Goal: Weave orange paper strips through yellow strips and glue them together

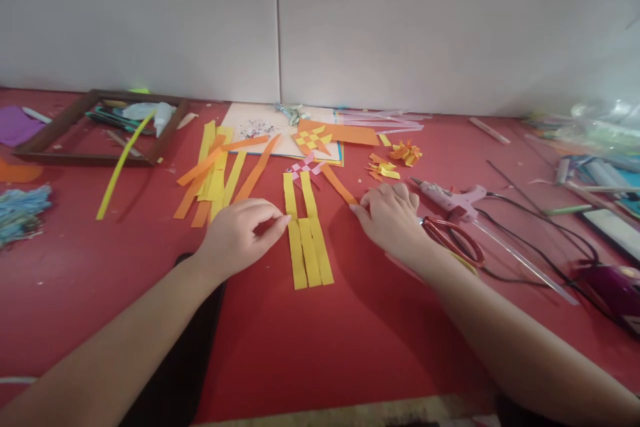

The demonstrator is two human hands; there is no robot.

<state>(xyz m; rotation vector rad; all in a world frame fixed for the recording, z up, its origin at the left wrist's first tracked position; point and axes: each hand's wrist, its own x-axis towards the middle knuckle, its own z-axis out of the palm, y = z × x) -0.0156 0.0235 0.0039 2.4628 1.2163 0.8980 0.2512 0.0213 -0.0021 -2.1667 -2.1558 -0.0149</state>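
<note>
Three yellow paper strips [311,250] lie side by side on the red table in front of me, the middle one set lower than the outer two. My left hand [245,230] is closed, with thumb and forefinger pinched at the edge of the left yellow strip. An orange paper strip [337,183] slants to the right of them, its near end pinched in my right hand [393,213]. Just beyond the yellow strips lies a small pink woven paper fish [304,165]. A larger orange and yellow woven piece [313,140] rests behind it.
Loose yellow and orange strips [215,170] lie at left, near a brown frame [55,159] with tools and a glue bottle [163,119]. On the right are a pink glue gun [450,199], red-handled scissors [457,240], a clear glue stick [525,260] and black cords. Crumpled paper bits [405,153] sit behind.
</note>
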